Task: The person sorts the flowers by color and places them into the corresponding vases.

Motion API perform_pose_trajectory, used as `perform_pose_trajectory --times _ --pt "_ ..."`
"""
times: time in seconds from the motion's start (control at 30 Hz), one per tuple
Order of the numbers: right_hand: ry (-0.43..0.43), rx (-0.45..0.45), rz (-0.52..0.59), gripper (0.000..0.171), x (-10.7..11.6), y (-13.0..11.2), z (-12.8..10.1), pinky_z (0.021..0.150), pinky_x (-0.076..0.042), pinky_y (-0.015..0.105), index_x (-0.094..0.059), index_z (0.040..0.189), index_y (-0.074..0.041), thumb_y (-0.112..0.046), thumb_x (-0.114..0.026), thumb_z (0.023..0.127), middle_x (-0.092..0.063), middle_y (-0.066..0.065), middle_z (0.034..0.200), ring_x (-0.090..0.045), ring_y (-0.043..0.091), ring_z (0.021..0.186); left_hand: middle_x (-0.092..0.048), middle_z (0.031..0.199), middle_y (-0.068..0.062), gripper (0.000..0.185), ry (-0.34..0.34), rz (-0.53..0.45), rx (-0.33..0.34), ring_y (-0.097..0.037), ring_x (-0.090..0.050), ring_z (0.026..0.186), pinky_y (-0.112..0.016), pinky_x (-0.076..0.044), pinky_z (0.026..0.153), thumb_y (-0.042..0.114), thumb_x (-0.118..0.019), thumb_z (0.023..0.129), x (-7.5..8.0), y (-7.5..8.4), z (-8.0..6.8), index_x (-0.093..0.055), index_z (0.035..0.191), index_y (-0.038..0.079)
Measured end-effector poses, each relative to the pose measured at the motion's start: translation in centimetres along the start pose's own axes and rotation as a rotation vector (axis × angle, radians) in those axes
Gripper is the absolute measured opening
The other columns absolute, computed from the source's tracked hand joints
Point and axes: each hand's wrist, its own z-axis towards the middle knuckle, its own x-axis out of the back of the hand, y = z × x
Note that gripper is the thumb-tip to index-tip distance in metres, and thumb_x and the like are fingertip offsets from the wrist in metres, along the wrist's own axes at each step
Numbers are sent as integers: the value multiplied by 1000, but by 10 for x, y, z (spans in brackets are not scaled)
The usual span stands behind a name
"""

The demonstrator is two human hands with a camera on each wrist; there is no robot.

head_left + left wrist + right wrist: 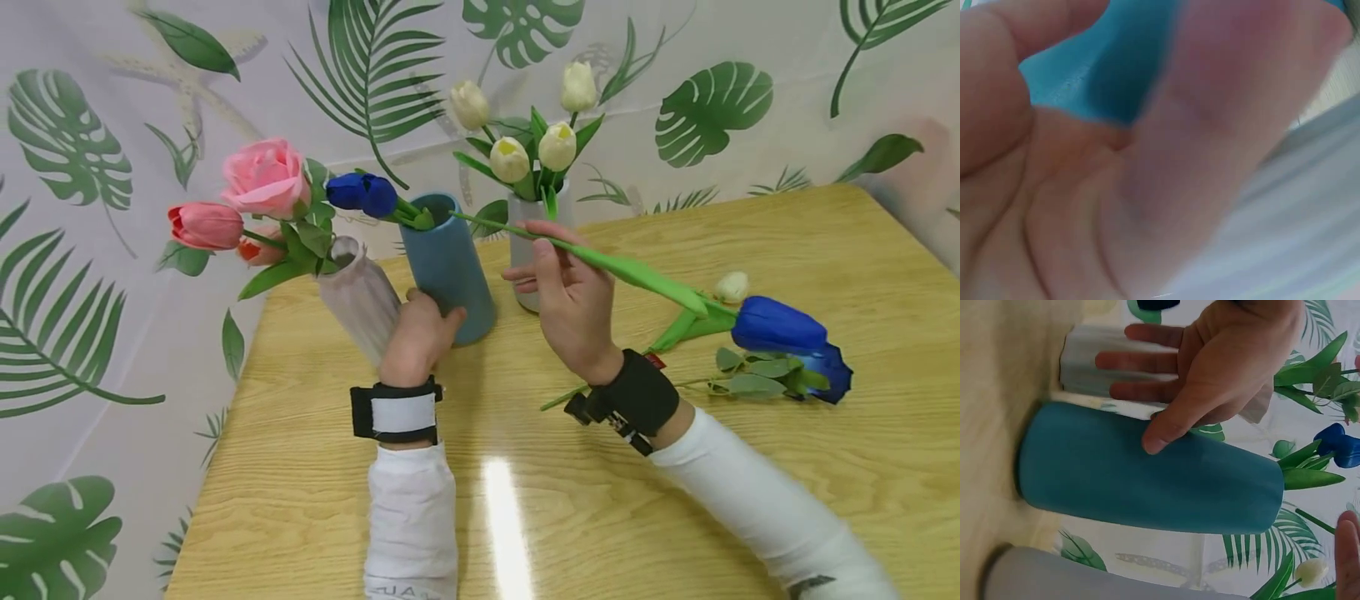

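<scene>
My right hand (576, 312) pinches the green stem of a blue tulip (776, 325), which lies slantwise with its bloom to the right. The stem's tip is beside the mouth of a blue vase (450, 271). Blue tulip blooms (362, 193) lean out leftward from that vase. Low at the vase's left side is my left hand (418, 337). In the right wrist view, its thumb lies against the blue vase while the fingers (1141, 362) stretch out, spread, in front of a ribbed whitish vase (1094, 359). The left wrist view is filled by the hand, with blue vase wall behind.
Pink flowers (266, 177) fill the ribbed vase at left. A grey vase (521, 242) with white tulips (557, 147) stands behind my right hand. On the wooden table (570, 508) at right lie a white tulip (732, 287) and a dark-blue flower (831, 373). Leaf-printed cloth hangs behind.
</scene>
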Motion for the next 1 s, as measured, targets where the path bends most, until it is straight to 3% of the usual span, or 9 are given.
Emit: perform_pose_trajectory --times 0.1,0.2,0.37,0.53,0.63,0.77,1.0 --pt "-91 -36 -91 29 -8 2 13 64 -57 29 -57 126 10 -4 -41 106 -65 24 105 -72 18 76 -45 139 -36 94 79 -101 -22 -41 -60 116 -45 -49 97 39 -61 97 -2 -4 3 -2 154 -8" --pt "-175 -73 -221 32 -17 3 25 66 -57 30 -58 128 8 -8 -40 107 -64 21 102 -71 25 75 -32 149 -35 102 155 -212 -102 -42 -45 134 -49 -41 107 37 -67 94 -4 -7 6 5 155 -2" --pt "-305 -124 -453 35 -28 6 41 72 -50 34 -57 132 2 -15 -36 109 -67 17 109 -65 24 75 -28 152 -31 104 242 -330 -208 -40 -40 138 -51 -36 111 33 -71 91 -8 -12 13 4 156 2" --pt "-360 -123 -561 38 -38 11 55 72 -45 39 -57 133 -1 -19 -33 110 -64 12 92 -59 25 77 -27 153 -28 99 250 -333 -207 -38 -38 139 -48 -35 112 32 -72 92 -7 -13 17 -3 155 0" --pt "-402 -142 -601 39 -43 12 63 69 -42 38 -56 134 -2 -22 -32 111 -61 12 91 -54 26 74 -28 153 -28 97 247 -322 -207 -37 -38 140 -46 -34 113 31 -72 92 -5 -12 17 -4 155 0" --pt "-519 -184 -692 42 -52 17 75 64 -38 37 -57 131 -3 -26 -28 111 -57 13 90 -51 26 70 -27 154 -29 97 241 -303 -209 -38 -38 139 -45 -35 113 32 -71 93 -4 -13 17 -3 155 0" --pt "-696 -242 -874 33 -60 22 88 50 -35 34 -58 118 2 -20 -35 109 -48 8 66 -47 21 51 -23 156 -28 98 206 -288 -192 -39 -35 141 -45 -35 112 35 -68 95 -3 -12 17 2 156 2"
